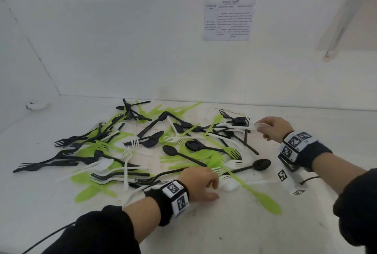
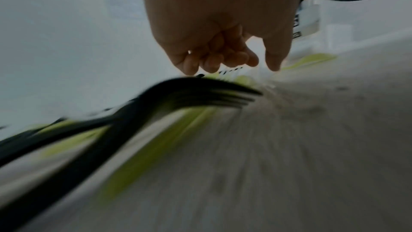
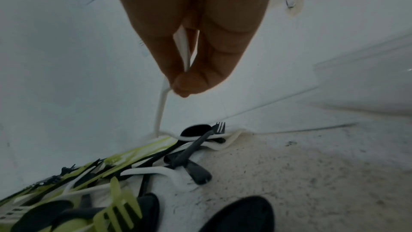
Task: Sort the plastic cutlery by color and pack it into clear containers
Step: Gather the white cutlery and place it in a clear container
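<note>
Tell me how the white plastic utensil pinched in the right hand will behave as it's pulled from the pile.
The white plastic utensil looks thin, so likely light and slightly bendy. Its far end sits under a black plastic spoon, so pulling may drag neighbours. The right hand pinches a narrow, smooth handle, which could slip.

Soft even light, dim motion-blurred wrist views.
</note>
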